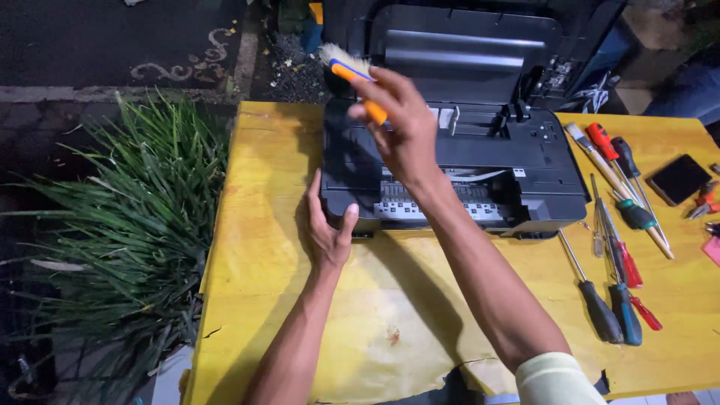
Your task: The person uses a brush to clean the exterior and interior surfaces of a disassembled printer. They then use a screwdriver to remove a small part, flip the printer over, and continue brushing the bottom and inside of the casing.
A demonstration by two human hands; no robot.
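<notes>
A black printer (480, 161) with its lid raised sits on a yellow wooden table (262, 247), its inner parts exposed. My right hand (401, 124) holds a small brush (346, 67) with an orange and blue handle and pale bristles, over the printer's back left corner. My left hand (326, 229) rests flat against the printer's front left corner, thumb on its front edge. The brush handle's lower end is hidden in my fingers.
Several screwdrivers (615, 300) and other hand tools (619, 169) lie on the table right of the printer, with a dark phone (679, 178) and pliers (705, 201) further right. A grassy plant (127, 217) stands left of the table. Dark pavement lies beyond.
</notes>
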